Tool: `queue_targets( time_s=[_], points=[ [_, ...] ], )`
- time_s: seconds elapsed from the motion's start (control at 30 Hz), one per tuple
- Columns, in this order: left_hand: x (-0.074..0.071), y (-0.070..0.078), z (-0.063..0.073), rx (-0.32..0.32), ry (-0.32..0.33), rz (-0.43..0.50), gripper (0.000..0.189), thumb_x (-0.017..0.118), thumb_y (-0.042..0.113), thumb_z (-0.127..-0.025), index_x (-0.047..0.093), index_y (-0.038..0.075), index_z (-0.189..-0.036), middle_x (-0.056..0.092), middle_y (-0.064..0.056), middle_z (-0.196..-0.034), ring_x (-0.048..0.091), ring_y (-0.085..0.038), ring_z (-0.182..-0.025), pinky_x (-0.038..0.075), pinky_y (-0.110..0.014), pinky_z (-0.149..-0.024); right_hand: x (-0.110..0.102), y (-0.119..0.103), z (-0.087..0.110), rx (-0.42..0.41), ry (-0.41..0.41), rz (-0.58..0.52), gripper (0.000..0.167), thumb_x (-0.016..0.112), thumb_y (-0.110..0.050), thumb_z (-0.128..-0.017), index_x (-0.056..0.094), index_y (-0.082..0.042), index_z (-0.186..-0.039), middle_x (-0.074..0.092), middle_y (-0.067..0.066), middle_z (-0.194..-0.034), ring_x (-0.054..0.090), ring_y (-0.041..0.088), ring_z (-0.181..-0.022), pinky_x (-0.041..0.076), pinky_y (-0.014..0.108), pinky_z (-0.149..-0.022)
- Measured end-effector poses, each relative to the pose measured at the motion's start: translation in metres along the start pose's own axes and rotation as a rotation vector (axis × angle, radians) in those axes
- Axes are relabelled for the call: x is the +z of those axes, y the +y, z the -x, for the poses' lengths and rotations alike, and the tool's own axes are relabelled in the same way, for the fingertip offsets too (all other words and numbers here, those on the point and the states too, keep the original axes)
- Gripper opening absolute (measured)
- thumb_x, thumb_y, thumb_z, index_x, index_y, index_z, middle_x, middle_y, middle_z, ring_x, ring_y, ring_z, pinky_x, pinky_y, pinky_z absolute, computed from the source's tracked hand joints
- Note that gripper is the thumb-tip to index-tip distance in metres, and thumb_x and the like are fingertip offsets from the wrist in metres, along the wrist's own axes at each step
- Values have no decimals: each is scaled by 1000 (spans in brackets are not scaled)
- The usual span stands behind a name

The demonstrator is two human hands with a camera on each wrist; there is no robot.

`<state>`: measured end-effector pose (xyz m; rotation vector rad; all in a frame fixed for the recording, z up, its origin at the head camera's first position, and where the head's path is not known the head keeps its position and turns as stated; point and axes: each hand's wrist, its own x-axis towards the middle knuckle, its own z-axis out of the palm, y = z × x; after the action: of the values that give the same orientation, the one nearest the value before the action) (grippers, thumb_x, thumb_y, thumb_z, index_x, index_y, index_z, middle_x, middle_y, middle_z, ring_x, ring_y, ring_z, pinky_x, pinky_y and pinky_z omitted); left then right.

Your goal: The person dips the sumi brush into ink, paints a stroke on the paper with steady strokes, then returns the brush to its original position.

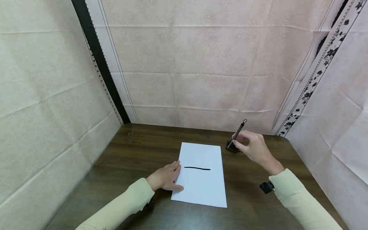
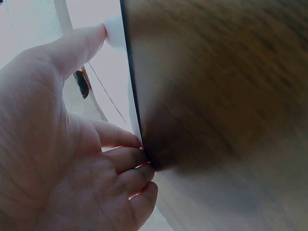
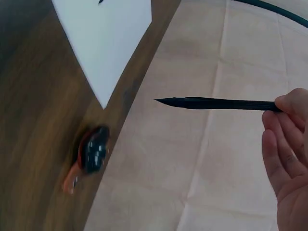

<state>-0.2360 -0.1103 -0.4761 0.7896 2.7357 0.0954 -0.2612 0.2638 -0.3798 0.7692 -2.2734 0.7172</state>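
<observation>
A white sheet of paper (image 1: 201,188) lies on the brown table, with one black, nearly horizontal stroke (image 1: 197,168) across its upper half. My left hand (image 1: 166,177) rests on the paper's left edge, fingers extended and thumb apart on the sheet. To the right of the paper, my right hand (image 1: 253,147) pinches a black ink brush (image 3: 216,103) by its handle. The brush's looped end slants up, and its tip is down over a small dark glossy ink dish (image 3: 94,150). In the right wrist view the bristles come to a sharp point.
Wooden tabletop (image 1: 126,166) surrounds the sheet. Pale creased cloth (image 1: 189,73) hangs along the back edge, with further cloth panels at left and right. Each wrist wears a small black device (image 1: 266,187).
</observation>
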Motion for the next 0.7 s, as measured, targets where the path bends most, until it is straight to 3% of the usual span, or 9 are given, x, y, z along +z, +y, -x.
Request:
queue_targets(
  time_s=[0.2, 0.4, 0.53, 0.6, 0.7],
  points=[
    [0, 0, 0, -4, -3, -2, 98, 69, 63, -94, 36, 1, -163, 27, -15, -175, 27, -29, -164, 31, -43, -132, -14, 15, -1, -222, 36, 87, 31, 87, 13, -75, 76, -8, -95, 77, 0, -89, 73, 15, -77, 58, 20, -73],
    [0, 0, -1, -9, -1, -5, 99, 70, 63, -94, 36, 2, -163, 28, -14, -175, 27, -28, -164, 31, -43, -132, -26, 32, 3, -348, 12, 141, 36, 86, 14, -71, 76, -5, -101, 77, 5, -95, 74, 21, -85, 58, 20, -80],
    [0, 0, -1, -12, -4, -2, 99, 70, 64, -94, 36, 2, -163, 27, -14, -176, 27, -28, -164, 31, -43, -132, -34, 40, 8, -447, -50, 229, 9, 74, -6, -97, 76, -3, -105, 76, 6, -101, 72, 21, -91, 59, 29, -80],
    [0, 0, -1, -12, -5, 1, 99, 70, 64, -94, 36, 2, -163, 27, -14, -176, 27, -28, -164, 31, -43, -132, -37, 45, 9, -515, -69, 277, 26, 58, -19, -110, 76, -1, -105, 75, 7, -101, 72, 21, -92, 59, 33, -79],
    [-1, 0, -1, -12, -8, 2, 99, 69, 64, -94, 35, 2, -163, 26, -14, -176, 26, -28, -164, 30, -43, -132, -39, 53, 10, -626, -59, 339, 49, 40, -30, -116, 76, 1, -103, 75, 9, -100, 72, 23, -90, 60, 37, -79]
  ],
)
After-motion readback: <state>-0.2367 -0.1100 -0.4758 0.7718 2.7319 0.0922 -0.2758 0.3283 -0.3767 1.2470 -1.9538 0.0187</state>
